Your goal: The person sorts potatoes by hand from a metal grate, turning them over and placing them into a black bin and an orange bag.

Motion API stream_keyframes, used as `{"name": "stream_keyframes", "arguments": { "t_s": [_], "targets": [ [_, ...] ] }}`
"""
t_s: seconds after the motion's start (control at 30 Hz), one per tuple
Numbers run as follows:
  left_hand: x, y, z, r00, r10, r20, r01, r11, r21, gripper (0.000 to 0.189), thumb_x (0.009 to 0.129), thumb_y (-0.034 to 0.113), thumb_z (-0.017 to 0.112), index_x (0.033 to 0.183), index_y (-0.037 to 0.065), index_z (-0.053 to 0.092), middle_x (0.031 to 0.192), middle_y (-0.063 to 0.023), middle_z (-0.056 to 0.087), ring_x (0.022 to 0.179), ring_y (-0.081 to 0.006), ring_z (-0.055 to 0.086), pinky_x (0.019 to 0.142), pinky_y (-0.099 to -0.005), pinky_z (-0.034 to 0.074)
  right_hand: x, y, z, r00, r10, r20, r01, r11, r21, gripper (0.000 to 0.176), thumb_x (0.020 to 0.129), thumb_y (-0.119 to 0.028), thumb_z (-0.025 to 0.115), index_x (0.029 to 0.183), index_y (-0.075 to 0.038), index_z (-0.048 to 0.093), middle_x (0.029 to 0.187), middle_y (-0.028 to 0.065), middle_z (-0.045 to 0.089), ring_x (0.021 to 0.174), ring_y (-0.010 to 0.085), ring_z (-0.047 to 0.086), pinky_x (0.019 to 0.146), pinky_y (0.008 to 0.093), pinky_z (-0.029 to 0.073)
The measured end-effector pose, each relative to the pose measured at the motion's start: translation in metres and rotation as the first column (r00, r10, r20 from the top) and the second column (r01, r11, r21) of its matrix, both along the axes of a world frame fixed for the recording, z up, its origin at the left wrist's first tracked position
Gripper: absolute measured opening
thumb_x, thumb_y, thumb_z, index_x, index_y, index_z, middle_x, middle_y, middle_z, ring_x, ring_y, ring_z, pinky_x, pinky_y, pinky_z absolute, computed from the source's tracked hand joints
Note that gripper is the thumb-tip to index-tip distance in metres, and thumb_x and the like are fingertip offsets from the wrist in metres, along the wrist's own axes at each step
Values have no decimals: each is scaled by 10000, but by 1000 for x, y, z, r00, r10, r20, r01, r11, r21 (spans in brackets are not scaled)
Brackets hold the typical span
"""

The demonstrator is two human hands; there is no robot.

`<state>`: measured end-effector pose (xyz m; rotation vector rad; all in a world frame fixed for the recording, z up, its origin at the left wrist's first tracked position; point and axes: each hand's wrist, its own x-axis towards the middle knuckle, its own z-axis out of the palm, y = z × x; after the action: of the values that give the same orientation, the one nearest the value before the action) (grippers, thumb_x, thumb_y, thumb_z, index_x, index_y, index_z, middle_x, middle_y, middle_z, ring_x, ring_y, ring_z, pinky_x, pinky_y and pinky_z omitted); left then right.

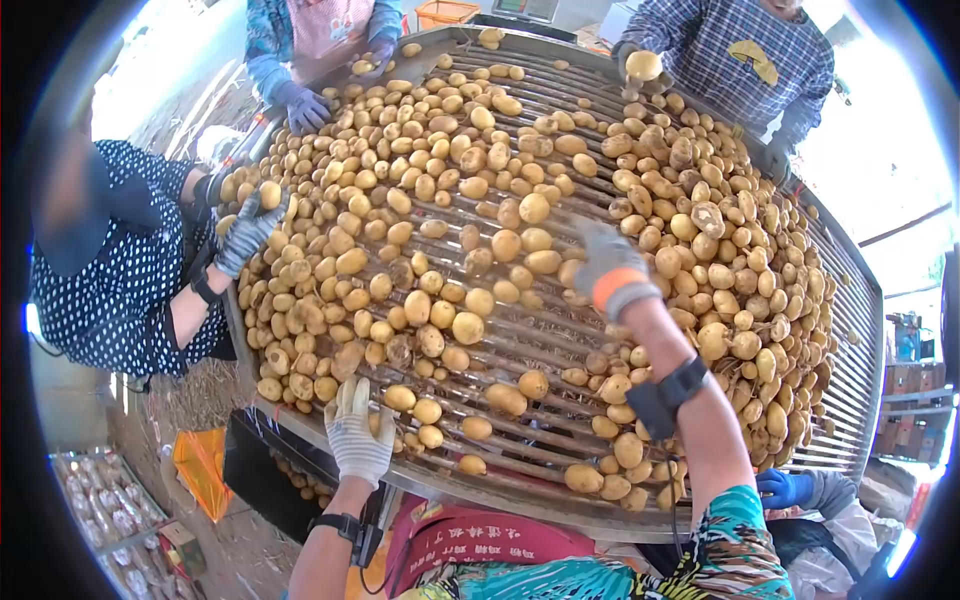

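left hand (pixel 358 435) lies flat and empty on the near rim of the sorting table (pixel 520 500), just beside loose potatoes (pixel 427 411). farther out, the right hand (pixel 608 268) reaches over more of them, fingers bent down; whether it grips one is hidden. they look firm, light, quick to roll: cup one round its middle.

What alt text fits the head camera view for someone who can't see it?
Two gloved hands reach over a slatted sorting table covered with potatoes: the left hand rests open at the near rim, the right hand stretches toward the middle. Around it stand other gloved people.
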<state>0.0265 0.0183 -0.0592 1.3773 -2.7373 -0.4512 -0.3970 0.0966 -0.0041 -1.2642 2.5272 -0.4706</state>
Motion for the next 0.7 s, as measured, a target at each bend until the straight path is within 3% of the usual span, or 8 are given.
{"name": "stream_keyframes", "arguments": {
  "t_s": [0.17, 0.3, 0.37, 0.4, 0.47, 0.57, 0.67, 0.7],
  "targets": [
    [1, 2, -4, 999, -10, -37, 9, 1000, -25, 616, 861, 265, 662, 1393, 15, 479, 1457, -239, 466, 1375, -374, 414, 1147, -518, 260, 11, -27, -8, 993, 98, 72, -121, 843, 523, 630, 791, -227, 670, 1372, -49, 501, 1344, 281, 561, 1216, 402, 591, 1022, 462, 487],
    [1, 1, -2, 999, 8, -35, -9, 1000, -27, 610, 876, 280, 652, 1406, 32, 478, 1470, -229, 465, 1388, -361, 407, 1154, -516, 259, 92, -35, -22, 984, 176, -35, -167, 968, 187, 596, 853, -197, 603, 1378, 5, 406, 1351, 316, 497, 1180, 441, 577, 990, 498, 485],
    [2, 2, -5, 1000, 17, -21, -18, 1000, -26, 610, 886, 286, 642, 1417, 38, 473, 1475, -221, 468, 1397, -353, 403, 1161, -511, 256, 150, -36, 1, 958, 281, -62, -244, 908, 340, 592, 884, -100, 550, 1430, 8, 348, 1438, 315, 399, 1142, 465, 578, 929, 468, 523],
    [3, 2, -7, 1000, 19, -12, -20, 999, -31, 609, 893, 286, 637, 1429, 49, 467, 1474, -218, 474, 1402, -343, 404, 1163, -506, 259, 175, -38, -57, 980, 156, -120, -129, 970, 205, 610, 892, -80, 527, 1465, -20, 327, 1494, 320, 327, 1145, 479, 573, 930, 476, 528],
    [0, 1, -3, 999, 32, -17, -32, 999, -20, 614, 892, 284, 639, 1433, 54, 464, 1471, -216, 477, 1403, -340, 404, 1162, -506, 262, 212, -19, -21, 969, 152, 193, -180, 974, 138, 636, 885, -69, 528, 1492, -103, 341, 1539, 349, 236, 1141, 469, 585, 952, 474, 529],
    [2, 2, -6, 999, 36, -27, -37, 999, -22, 633, 882, 274, 645, 1447, 63, 453, 1475, -206, 476, 1400, -333, 408, 1160, -507, 269, 238, 29, -13, 838, 430, 335, -464, 886, 24, 634, 889, -69, 547, 1494, -158, 382, 1526, 279, 322, 1182, 403, 595, 864, 459, 571],
    [0, 2, 1, 999, 27, -36, -28, 999, -19, 640, 873, 269, 654, 1445, 60, 456, 1482, -216, 462, 1380, -347, 429, 1165, -502, 267, 191, 60, 21, 904, 399, 150, -417, 901, 118, 662, 833, -38, 541, 1478, -107, 412, 1487, 224, 413, 1327, 390, 480, 1013, 474, 485],
    [1, 3, 0, 999, 34, -26, -35, 999, -12, 640, 873, 269, 654, 1445, 60, 456, 1482, -216, 462, 1380, -347, 429, 1165, -502, 267, 161, 76, -10, 938, 332, -101, -345, 919, -190, 538, 791, -68, 668, 1317, -72, 554, 1290, 203, 584, 1175, 374, 591, 1021, 442, 482]
  ]
}}
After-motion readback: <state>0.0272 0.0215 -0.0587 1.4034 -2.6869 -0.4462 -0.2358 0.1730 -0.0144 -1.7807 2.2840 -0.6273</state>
